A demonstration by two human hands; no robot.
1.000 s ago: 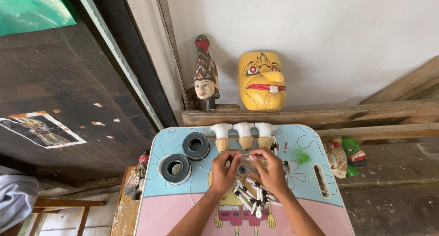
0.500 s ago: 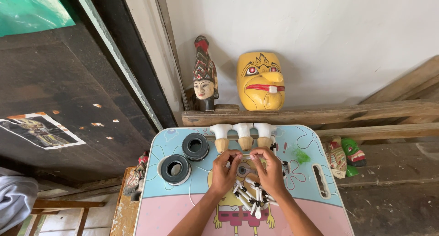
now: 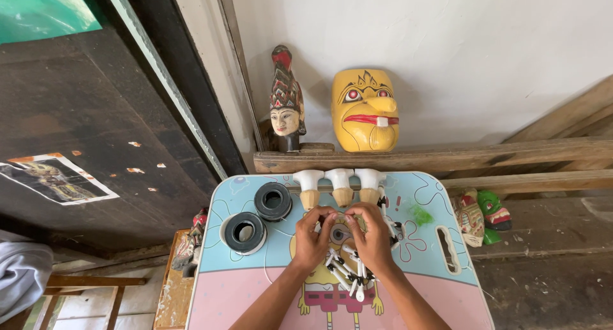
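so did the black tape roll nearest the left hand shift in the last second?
No. The black tape roll with the white rim keeps its spot beside the second black roll and the table's left edge.

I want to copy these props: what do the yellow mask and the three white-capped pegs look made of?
Yellow mask: likely carved wood, glossy paint; sculpted brows and lips. Pegs: seemingly bare wood stems with white painted caps; tan, matte bases.
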